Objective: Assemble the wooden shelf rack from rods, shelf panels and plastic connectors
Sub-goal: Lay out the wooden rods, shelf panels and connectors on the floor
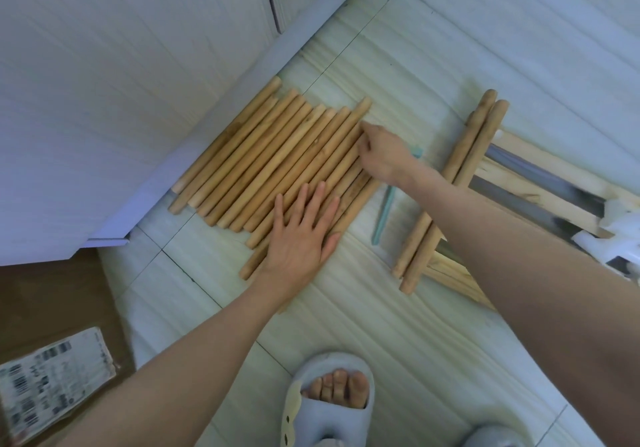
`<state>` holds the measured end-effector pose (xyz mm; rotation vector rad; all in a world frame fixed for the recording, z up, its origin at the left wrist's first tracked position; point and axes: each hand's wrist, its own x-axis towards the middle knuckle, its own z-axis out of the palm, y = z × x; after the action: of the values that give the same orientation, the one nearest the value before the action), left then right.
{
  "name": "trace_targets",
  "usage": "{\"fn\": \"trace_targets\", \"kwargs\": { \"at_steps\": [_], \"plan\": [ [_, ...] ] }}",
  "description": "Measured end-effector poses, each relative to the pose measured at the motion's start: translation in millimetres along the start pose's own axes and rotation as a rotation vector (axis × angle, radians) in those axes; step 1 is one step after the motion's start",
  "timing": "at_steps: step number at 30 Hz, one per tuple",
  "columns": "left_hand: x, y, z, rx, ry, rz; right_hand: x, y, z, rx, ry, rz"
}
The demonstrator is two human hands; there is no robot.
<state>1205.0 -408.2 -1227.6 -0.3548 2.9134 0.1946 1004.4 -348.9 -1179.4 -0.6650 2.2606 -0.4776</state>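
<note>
rods in row on floor [277,166]: about 15, exact count unclear where hands cover them | rods in separate pair [453,183]: 2 | teal sticks [382,216]: at least 1 | hands: 2, left hand [301,238], right hand [382,155] | slippered feet [332,401]: 2 | cardboard box [52,308]: 1

The tiled floor [433,325] carries a row of rods [277,166] side by side at centre. At 3 o'clock two longer rods [450,193] lie across wooden panels [540,183], a teal stick [382,216] between. At 8 o'clock lies cardboard [45,301]; at 6, a slippered foot [332,401].
</note>
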Motion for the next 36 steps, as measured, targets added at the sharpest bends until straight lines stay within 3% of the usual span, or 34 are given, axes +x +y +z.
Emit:
{"fn": "trace_targets", "kwargs": {
  "at_steps": [5, 9, 16, 21, 30, 36],
  "plan": [
    [30, -2, -11, 0.073, -0.045, 0.011, -25, 5, -2, 0.112, 0.102, -0.077],
    [14, -1, -20, -0.002, 0.027, -0.056, -59, 20, 5, 0.004, 0.116, -0.132],
    [-57, -12, -6, -0.225, -0.06, -0.447, -93, 24, 36, -0.281, -0.057, -0.141],
    [-51, -9, 4, -0.194, -0.075, -0.441, -96, 17, 42, -0.266, -0.135, -0.119],
    [-12, -1, 2, -0.157, -0.033, -0.359, -83, 25, 26, -0.166, -0.102, -0.086],
    [-33, -5, -6, -0.245, 0.014, -0.461, -62, 27, 17, -0.224, 0.097, -0.104]
  ]
}}
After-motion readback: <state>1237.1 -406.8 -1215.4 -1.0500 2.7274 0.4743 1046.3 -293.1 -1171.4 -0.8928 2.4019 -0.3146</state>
